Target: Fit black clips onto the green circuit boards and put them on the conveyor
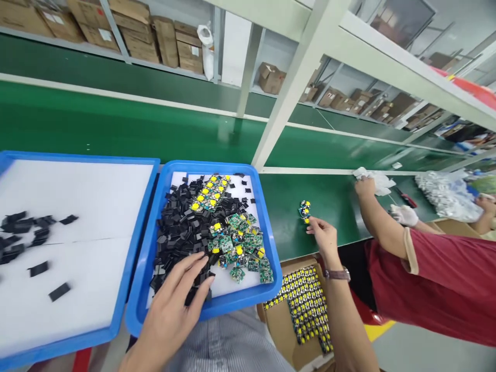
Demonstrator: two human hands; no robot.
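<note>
My right hand (324,238) pinches one end of a short strip of small circuit boards (305,208) with yellow round parts, over the green bench to the right of the blue tray (274,243). My left hand (180,289) is over the front of that tray, thumb and fingers apart, its fingertips at the pile of small black plastic pieces (176,227). To the right of those pieces lie loose green circuit boards (236,243). Joined boards with yellow parts (211,193) rest on top of the black pile. Whether the left fingertips touch any piece is hard to see.
A second blue tray (116,305) on the left holds scattered black pieces. Below the bench edge, a cardboard box (281,320) contains rows of yellow-topped boards. A co-worker in a red sleeve (445,274) works at the right, near plastic bags (445,195). A pale post (289,82) rises behind the tray.
</note>
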